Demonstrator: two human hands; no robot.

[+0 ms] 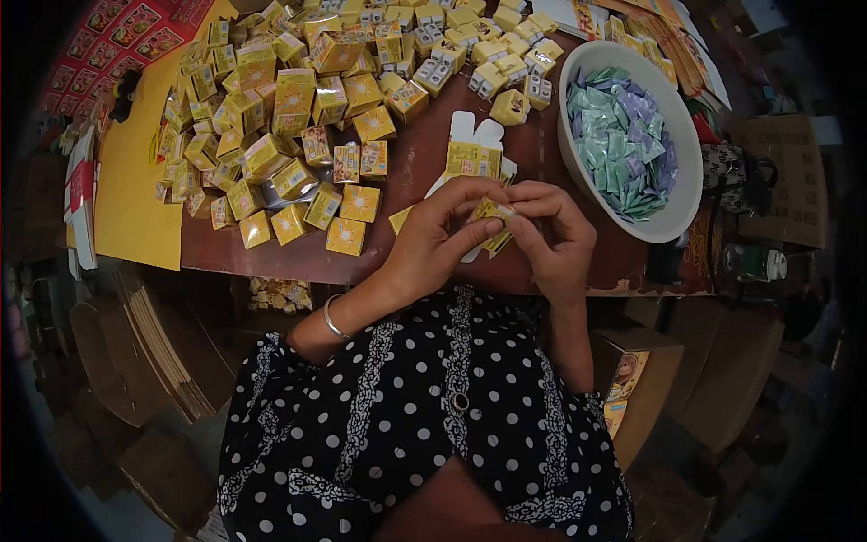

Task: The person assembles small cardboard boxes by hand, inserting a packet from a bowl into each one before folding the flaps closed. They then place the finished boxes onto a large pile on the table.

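Note:
Both hands meet over the front of the brown table, with a small yellow box [489, 210] between them. My left hand [432, 228], with a silver bangle at the wrist, grips the box from the left with thumb and fingers. From the right, my right hand [553, 229] pinches the box's upper edge. Just behind the hands lie unfolded yellow-and-white box blanks [474, 161], partly covered by the fingers. A large pile of closed yellow boxes [293, 95] spreads over the left and back of the table.
A white basin [571, 149] full of green and purple sachets [623, 149] stands on the right. Small yellow-and-white items [510, 65] sit at the back. Yellow card [135, 208] covers the table's left end. Cardboard boxes [646, 388] stand below the table edge.

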